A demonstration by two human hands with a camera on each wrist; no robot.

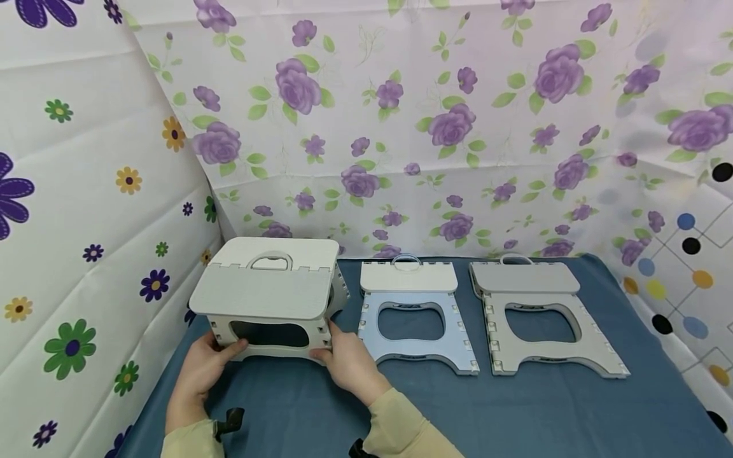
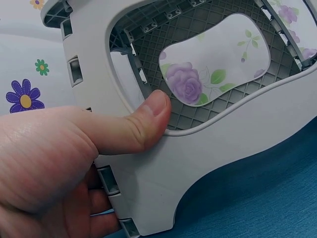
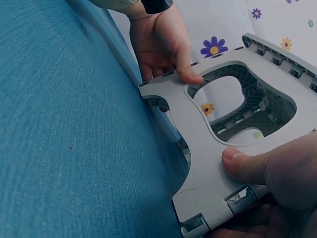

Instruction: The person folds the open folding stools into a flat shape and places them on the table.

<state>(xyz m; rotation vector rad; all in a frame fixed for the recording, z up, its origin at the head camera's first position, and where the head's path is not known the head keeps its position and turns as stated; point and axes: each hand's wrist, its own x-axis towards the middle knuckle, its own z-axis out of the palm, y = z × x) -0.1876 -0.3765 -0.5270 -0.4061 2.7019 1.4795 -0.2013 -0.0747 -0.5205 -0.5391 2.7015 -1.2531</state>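
Note:
An unfolded grey-white folding step stool (image 1: 263, 292) stands at the left of the blue-covered table, its seat level and its carry handle up in the middle. My left hand (image 1: 200, 369) grips the lower left of its front leg panel. In the left wrist view, the thumb (image 2: 143, 124) lies on the panel beside the oval opening, with the other fingers behind the hinged edge. My right hand (image 1: 352, 362) grips the panel's right edge, the thumb on the front face and the fingers partly hidden around the side.
Right of the stool, a blue folding stool (image 1: 409, 350) with a white top lies folded flat. Farther right lies another folded grey stool (image 1: 555, 356). Flowered cloth (image 1: 401, 127) hangs behind the blue tablecloth (image 1: 458, 413), and more patterned cloth closes off both sides.

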